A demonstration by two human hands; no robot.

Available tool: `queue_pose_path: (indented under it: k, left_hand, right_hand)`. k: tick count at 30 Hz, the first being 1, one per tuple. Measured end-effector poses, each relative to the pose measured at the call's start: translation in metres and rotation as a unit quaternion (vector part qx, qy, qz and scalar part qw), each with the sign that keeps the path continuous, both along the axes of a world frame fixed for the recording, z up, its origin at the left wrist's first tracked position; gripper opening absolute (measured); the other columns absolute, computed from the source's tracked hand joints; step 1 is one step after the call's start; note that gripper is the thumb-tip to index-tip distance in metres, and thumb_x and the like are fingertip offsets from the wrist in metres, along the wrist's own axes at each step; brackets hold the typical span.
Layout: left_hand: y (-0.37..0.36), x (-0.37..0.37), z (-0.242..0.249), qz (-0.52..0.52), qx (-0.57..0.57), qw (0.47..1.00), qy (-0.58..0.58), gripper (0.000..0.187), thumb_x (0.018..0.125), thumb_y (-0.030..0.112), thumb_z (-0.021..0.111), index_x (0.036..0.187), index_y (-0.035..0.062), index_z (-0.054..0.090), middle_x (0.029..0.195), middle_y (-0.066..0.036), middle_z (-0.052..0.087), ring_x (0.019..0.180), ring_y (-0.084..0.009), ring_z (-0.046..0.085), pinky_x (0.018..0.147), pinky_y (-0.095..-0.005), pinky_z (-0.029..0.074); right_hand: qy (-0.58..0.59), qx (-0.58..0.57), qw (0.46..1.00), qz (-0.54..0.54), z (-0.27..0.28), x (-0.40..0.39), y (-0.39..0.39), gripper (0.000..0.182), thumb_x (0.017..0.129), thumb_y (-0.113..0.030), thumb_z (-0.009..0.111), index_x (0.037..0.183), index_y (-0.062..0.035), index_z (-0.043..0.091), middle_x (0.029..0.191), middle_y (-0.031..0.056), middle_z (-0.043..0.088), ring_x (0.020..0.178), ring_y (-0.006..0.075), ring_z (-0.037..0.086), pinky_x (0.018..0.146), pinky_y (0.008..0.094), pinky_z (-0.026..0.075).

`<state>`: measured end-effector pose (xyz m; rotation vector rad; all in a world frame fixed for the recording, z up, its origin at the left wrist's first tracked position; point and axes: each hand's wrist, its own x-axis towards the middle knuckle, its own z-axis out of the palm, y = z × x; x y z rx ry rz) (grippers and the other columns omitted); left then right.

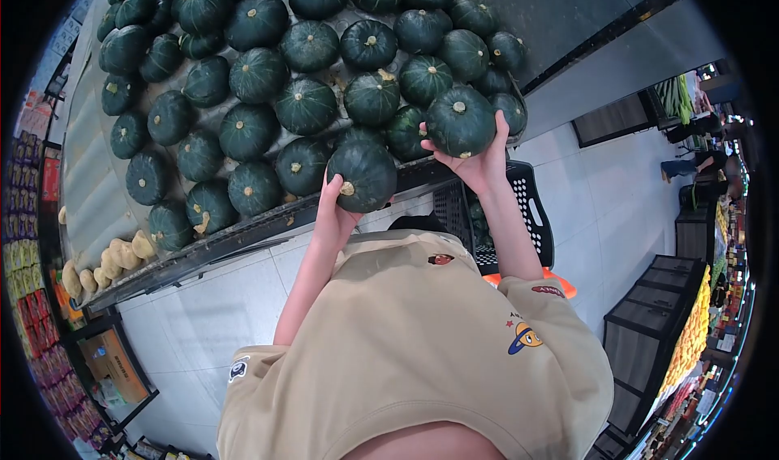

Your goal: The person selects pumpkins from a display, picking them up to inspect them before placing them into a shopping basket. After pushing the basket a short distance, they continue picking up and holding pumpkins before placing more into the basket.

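Observation:
Dark green round squashes lie in rows on a display shelf [89, 168]. My left hand [331, 208] grips a dark green squash [367, 178] from its left and lower side, near the shelf's front edge; its pale stem points toward my thumb. In my right hand [480, 158] is another squash [459, 121], held between thumb and fingers at the right front corner of the display, stem facing up. Neither hand touches the other. The fingers beneath both squashes are partly hidden.
A black perforated crate [531, 217] with more green squashes inside stands below the shelf's right corner. Pale tan produce [122, 253] lines the shelf's lower left edge. Dark cabinets [649, 306] with yellow produce are at right. Another person [710, 164] is at far right.

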<state>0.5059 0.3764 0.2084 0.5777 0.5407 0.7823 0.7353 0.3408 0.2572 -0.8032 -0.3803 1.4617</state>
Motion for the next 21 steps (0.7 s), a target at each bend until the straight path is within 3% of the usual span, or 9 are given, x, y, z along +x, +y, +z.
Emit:
queue_pose_path:
  k: [8,15,17,18,21]
  left_hand:
    - [0.002,-0.006,-0.001,-0.016,0.016,1.0,-0.005,0.061,0.088,0.045,0.037,0.129,0.0004,0.035,0.124,-0.017,0.048,0.108,-0.0308,0.053,0.088,-0.0452,0.045]
    - [0.002,-0.008,0.0,-0.013,0.005,1.0,-0.014,0.061,0.088,0.045,0.039,0.129,0.0003,0.035,0.125,-0.018,0.047,0.111,-0.0301,0.051,0.09,-0.0482,0.044]
    - [0.002,-0.009,-0.002,-0.014,0.002,1.0,-0.014,0.061,0.087,0.046,0.039,0.128,0.0001,0.035,0.124,-0.018,0.048,0.11,-0.0305,0.051,0.089,-0.0475,0.045]
    - [0.003,-0.009,-0.003,-0.017,0.0,1.0,-0.013,0.061,0.087,0.046,0.039,0.128,0.0,0.036,0.123,-0.018,0.048,0.11,-0.0309,0.052,0.088,-0.0469,0.045]
    - [0.001,-0.008,-0.003,0.0,0.0,1.0,-0.013,0.061,0.087,0.046,0.038,0.128,0.0003,0.037,0.121,-0.017,0.05,0.105,-0.0318,0.054,0.086,-0.0436,0.046]
  right_hand:
    - [0.035,0.006,0.999,0.037,0.0,-0.007,0.002,0.08,0.083,-0.067,0.027,0.127,-0.0016,0.038,0.113,0.0284,0.051,0.079,0.03,0.062,0.064,0.0314,0.054]
    - [0.043,0.024,0.997,0.062,-0.013,-0.006,-0.002,0.072,0.085,-0.059,0.033,0.128,-0.0017,0.037,0.116,0.0258,0.05,0.086,0.0321,0.062,0.071,0.0354,0.054]
    - [0.011,0.063,0.997,0.041,-0.007,-0.014,-0.007,0.067,0.083,-0.045,0.049,0.132,-0.0037,0.032,0.125,0.0207,0.044,0.103,0.0321,0.055,0.083,0.0392,0.049]
    - [0.011,0.062,0.997,0.041,-0.007,-0.015,-0.008,0.067,0.083,-0.045,0.049,0.132,-0.0037,0.032,0.125,0.0207,0.044,0.103,0.0321,0.055,0.083,0.0392,0.049]
    - [-0.062,0.147,0.987,-0.027,-0.01,-0.018,-0.01,0.081,0.064,-0.003,0.068,0.13,-0.0106,0.022,0.123,0.0089,0.039,0.117,0.024,0.043,0.094,0.038,0.042]
